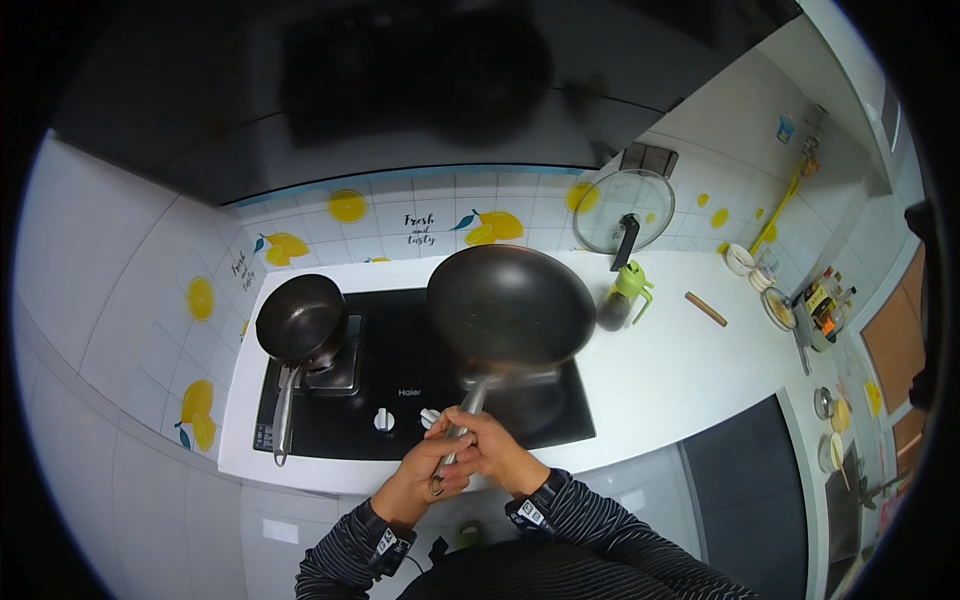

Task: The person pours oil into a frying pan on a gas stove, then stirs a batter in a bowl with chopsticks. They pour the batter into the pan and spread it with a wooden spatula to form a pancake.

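Both my hands are wrapped round the metal handle of a large dark wok [515, 305], over the right side of the black gas stove [385, 345]. My left hand [428, 470] grips the handle's near end, and my right hand [487, 447] closes on it just beyond. The wok's dark inside faces me, with no food visible in it, and its lower edge is slightly blurred. On the left burner sits a smaller dark saucepan [300, 318], its metal handle pointing toward me. One white stove knob [384, 419] shows fully; another is partly covered near my hands.
A glass lid [625, 205] leans on the back wall, beside a green-topped oil bottle [625, 295]. Further right on the white counter [680, 370] lie a brown stick [706, 309], small bowls [740, 260] and several condiment bottles [828, 300]. A dark range hood [400, 110] overhangs the stove.
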Demonstrator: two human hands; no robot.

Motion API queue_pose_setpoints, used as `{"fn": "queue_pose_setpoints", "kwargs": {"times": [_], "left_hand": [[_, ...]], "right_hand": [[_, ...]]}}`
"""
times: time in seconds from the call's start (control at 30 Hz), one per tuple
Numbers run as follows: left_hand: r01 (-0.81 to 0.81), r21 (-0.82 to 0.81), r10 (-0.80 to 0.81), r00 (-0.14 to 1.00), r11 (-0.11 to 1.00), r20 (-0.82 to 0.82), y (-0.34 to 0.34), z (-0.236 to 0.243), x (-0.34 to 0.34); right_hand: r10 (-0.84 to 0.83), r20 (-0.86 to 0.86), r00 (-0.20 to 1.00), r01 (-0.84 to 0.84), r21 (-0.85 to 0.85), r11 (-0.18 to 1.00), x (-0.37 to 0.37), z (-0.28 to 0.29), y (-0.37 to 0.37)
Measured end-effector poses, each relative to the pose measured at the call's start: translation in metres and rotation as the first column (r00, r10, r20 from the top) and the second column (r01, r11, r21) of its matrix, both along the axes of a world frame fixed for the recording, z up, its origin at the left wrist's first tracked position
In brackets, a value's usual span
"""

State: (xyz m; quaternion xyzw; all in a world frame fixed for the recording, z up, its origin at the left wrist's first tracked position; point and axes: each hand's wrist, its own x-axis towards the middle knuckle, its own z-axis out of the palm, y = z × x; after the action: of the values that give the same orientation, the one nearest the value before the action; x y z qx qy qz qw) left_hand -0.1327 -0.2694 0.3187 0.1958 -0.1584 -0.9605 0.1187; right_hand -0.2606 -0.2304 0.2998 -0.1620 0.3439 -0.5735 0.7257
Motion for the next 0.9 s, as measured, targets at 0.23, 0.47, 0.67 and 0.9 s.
{"fn": "queue_pose_setpoints", "kwargs": {"times": [0.23, 0.47, 0.67, 0.9], "left_hand": [[-0.072, -0.019, 0.073, 0.996, 0.997, 0.054, 0.02, 0.045, -0.028], [-0.051, -0.126, 0.068, 0.988, 0.991, 0.138, 0.041, 0.061, -0.05], [-0.089, -0.311, 0.16, 0.965, 0.946, 0.209, 0.061, 0.063, -0.061], [-0.092, -0.437, 0.21, 0.95, 0.895, 0.231, 0.079, 0.044, -0.053]], "right_hand": [[0.012, 0.047, 0.999, -0.009, -0.069, 0.998, -0.025, 0.024, 0.014], [0.099, 0.227, 0.969, -0.032, -0.283, 0.959, -0.041, 0.006, 0.013], [0.202, 0.31, 0.929, -0.061, -0.408, 0.911, -0.049, 0.001, 0.02], [0.28, 0.205, 0.938, -0.164, -0.451, 0.878, -0.048, -0.004, 0.026]]}}
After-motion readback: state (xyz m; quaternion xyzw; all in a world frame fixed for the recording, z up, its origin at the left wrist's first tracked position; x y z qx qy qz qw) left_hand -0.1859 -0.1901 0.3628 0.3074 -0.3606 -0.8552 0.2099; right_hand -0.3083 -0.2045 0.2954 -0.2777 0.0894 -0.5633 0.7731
